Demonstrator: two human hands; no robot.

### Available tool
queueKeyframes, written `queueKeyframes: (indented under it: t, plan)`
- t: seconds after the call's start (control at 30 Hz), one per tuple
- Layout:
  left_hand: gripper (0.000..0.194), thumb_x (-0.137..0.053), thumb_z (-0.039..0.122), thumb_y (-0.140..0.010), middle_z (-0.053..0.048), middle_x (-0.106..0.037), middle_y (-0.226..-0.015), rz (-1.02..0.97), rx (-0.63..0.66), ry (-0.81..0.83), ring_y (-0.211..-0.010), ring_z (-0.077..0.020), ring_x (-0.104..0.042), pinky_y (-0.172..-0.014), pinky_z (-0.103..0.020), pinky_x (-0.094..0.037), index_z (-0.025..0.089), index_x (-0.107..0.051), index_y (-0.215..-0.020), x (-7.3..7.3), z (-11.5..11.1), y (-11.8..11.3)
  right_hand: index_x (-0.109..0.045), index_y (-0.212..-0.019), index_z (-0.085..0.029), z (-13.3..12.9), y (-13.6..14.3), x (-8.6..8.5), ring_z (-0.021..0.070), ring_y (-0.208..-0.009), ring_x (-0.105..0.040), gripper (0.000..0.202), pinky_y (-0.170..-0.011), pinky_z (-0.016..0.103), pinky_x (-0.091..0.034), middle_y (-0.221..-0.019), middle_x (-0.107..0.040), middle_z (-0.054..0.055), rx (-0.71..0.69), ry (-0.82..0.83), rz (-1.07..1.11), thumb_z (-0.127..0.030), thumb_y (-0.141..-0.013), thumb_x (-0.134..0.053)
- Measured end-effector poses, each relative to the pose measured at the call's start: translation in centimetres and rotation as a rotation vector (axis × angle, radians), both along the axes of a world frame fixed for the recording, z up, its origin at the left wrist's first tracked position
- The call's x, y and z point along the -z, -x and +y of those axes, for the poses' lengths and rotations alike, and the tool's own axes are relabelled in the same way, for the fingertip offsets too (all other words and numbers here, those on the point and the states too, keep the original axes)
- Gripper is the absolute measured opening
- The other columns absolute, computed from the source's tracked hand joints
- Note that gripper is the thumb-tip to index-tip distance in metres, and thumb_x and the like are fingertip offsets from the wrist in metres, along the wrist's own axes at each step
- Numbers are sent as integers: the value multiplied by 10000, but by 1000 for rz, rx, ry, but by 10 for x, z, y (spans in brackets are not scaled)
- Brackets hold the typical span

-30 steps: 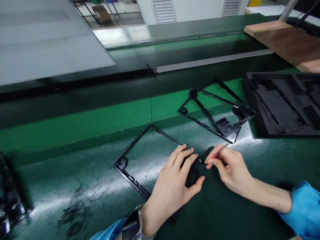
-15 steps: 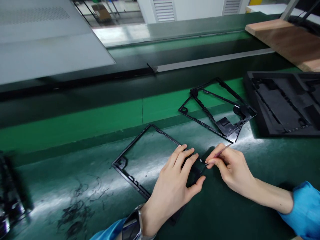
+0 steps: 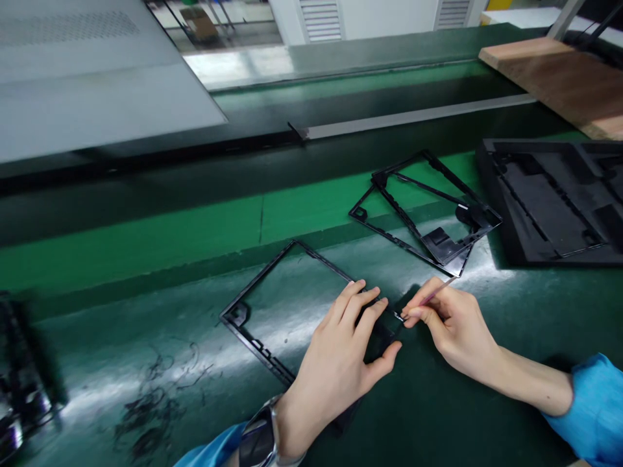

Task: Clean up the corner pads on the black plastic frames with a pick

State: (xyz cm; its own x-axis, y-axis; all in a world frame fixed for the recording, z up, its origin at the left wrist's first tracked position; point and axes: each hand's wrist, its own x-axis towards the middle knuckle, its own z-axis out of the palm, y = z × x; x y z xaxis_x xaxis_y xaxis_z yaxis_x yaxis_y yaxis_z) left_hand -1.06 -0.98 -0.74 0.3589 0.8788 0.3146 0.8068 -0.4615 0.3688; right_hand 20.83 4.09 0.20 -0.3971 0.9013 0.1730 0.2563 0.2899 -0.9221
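A black plastic frame (image 3: 256, 275), thin-walled and rectangular, lies flat on the green bench. My left hand (image 3: 343, 350) presses on its right part, palm down, fingers spread, covering some of that side. Pinched in my right hand (image 3: 455, 324) is a slim knife (image 3: 438, 291) with a pinkish handle. Its small silvery tip touches or nearly touches the frame's right edge, just beyond my left fingertips; exact contact cannot be made out.
Two similar black frames (image 3: 409, 235) overlap behind my right hand. A black foam tray (image 3: 506, 240) holding more frames stands at the right. Dark shavings (image 3: 148, 415) lie front left, near blurred black parts (image 3: 22, 376). A green belt (image 3: 214, 220) runs behind.
A seam on the green belt has shifted left. The silvery tip has moved slightly along the frame's edge towards my right fingers. Both hands stay nearly in place.
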Motion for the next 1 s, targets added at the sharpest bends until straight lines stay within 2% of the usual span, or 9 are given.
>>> queueKeyframes:
  t: [0.27, 0.53, 0.8, 1.0]
  plan:
    - [567, -812, 326, -887, -172, -663, -1364, 19, 3, -25, -1401, -417, -559, -1069, -614, -611, 131, -567, -1359, -1, 0, 0, -702, -966, -196, -2, 0, 2, 129, -738, -755, 240, -691, 253, -626, -904, -722, 12, -14, -98, -24, -37, -1024, -532]
    - [556, -809, 334, -885, -161, -670, -1357, 18, -6, -35, -1389, -411, -577, -1081, -601, -609, 145, -569, -1350, 1, 0, -1, -697, -943, -190, 0, -1, -1, 116, -713, -748, 244, -663, 228, -620, -878, -715, 3, -24, -113, -32, -18, -1004, -534]
    - [560, -799, 335, -895, -165, -668, -1361, 31, -3, -33, -1394, -414, -573, -1066, -605, -619, 147, -554, -1362, 0, 0, -1, -684, -969, -183, -2, -1, 0, 127, -725, -770, 212, -653, 241, -624, -900, -722, 13, 5, -90, -22, -35, -1029, -545]
    - [547, -791, 328, -902, -168, -665, -1359, 31, 1, -29, -1399, -412, -562, -1074, -612, -612, 140, -558, -1360, -1, 1, -1, -692, -984, -196, -2, -1, 3, 145, -760, -744, 244, -688, 272, -624, -887, -720, 18, -23, -175, -11, -18, -1021, -530]
